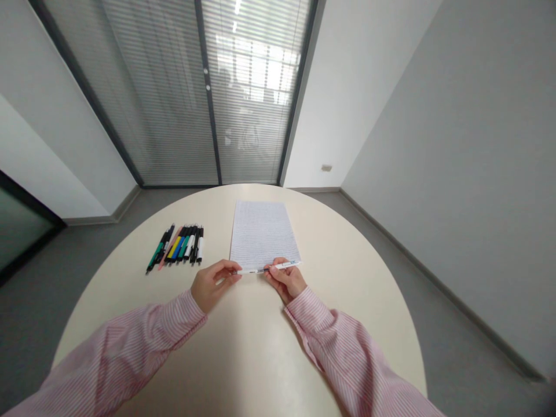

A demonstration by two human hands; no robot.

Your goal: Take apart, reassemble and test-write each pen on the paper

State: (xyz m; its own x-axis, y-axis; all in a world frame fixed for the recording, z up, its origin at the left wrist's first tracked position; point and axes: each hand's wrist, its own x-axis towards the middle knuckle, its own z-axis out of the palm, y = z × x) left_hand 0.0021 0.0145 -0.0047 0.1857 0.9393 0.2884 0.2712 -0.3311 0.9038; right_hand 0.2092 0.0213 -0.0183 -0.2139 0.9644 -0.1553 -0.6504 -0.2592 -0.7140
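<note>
A slim white pen (pixel 286 264) spans the space between my two hands, just over the near edge of a sheet of lined paper (pixel 264 231). My right hand (pixel 286 281) is closed around its white barrel, which has small blue marks and points to the right. At the other end, my left hand (pixel 216 282) pinches a thin, pale length with a dark bit near the middle. Whether that length is joined to the barrel or is a separate part, I cannot tell.
Left of the paper, several pens (pixel 185 243) lie side by side, in black, green, pink, yellow, blue and white. Everything rests on a round cream table (pixel 347 278). Beyond it stand a glass partition with blinds (pixel 174 116) and pale walls.
</note>
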